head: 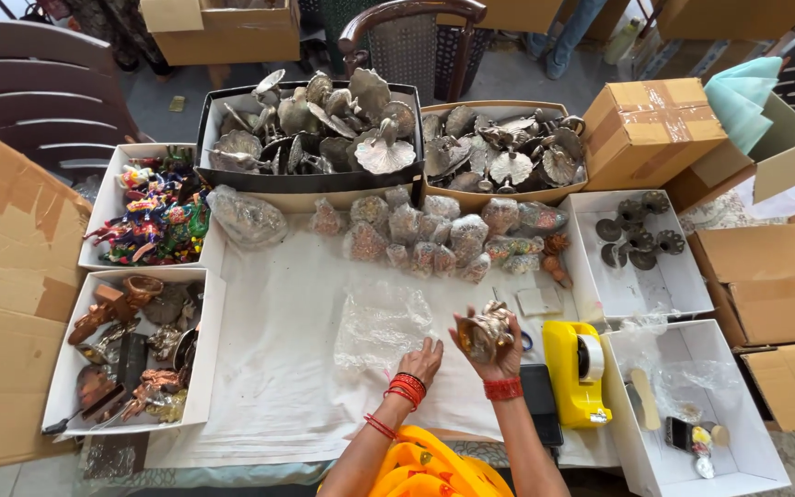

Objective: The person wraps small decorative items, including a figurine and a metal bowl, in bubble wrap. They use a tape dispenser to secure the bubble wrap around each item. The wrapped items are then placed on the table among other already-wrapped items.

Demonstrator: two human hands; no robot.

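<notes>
The left hand (423, 357) lies flat, fingers spread, on the near edge of a bubble wrap sheet (384, 322) on the white cloth (269, 368). The right hand (489, 345) holds a metal figurine (485, 333) just right of the sheet, fingers curled round it. Judged from this, wrapping goes best with the sheet pinned flat and the figurine set mid-sheet. Beyond lie wrapped pieces (434, 235), then boxes of metal leaf-dishes (324, 124)

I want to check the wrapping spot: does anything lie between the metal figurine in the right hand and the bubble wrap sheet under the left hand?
Nothing visible does. The right hand holds the metal figurine just right of the bubble wrap sheet, where the left hand rests on its near edge; only bare white cloth lies between.
</notes>
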